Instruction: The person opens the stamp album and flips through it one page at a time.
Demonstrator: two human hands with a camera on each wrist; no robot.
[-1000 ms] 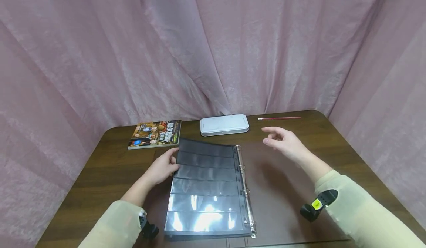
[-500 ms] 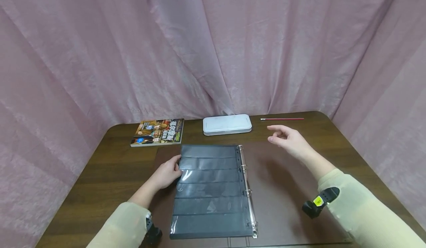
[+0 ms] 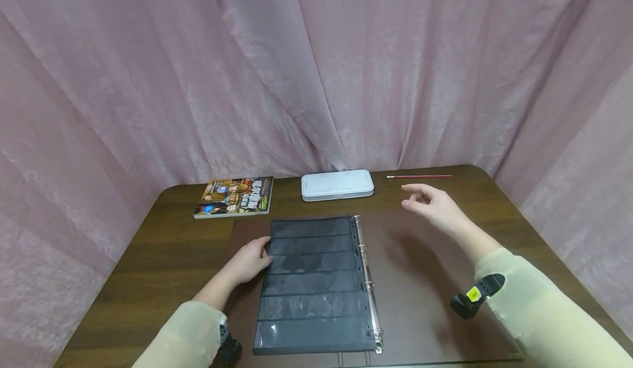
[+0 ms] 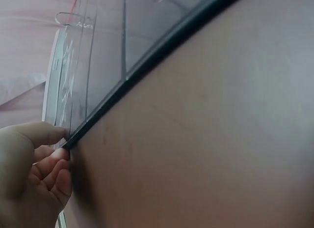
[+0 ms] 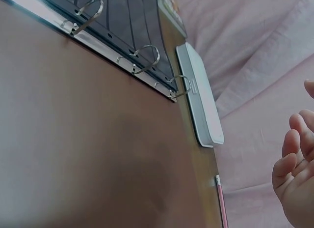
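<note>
A ring binder (image 3: 405,280) with a brown cover lies opened flat on the table. Its black sleeve pages (image 3: 311,283), divided into clear strip pockets, lie stacked over the left cover. At their outer left edge my left hand (image 3: 249,261) pinches the pages; in the left wrist view its thumb (image 4: 46,133) is on top and the fingers are curled below the edge. Metal rings (image 5: 147,61) run along the spine. My right hand (image 3: 435,211) hovers above the right cover with loosely bent fingers, holding nothing.
Along the back of the table lie a colourful book (image 3: 234,196), a white tin case (image 3: 338,185) and a red pencil (image 3: 420,177). A pink curtain (image 3: 316,82) hangs behind and at both sides of the wooden table (image 3: 133,280).
The raised sleeve pages have come down flatter onto the left cover, with my left hand lowering at their edge. My right hand has shifted only slightly, staying in the air.
</note>
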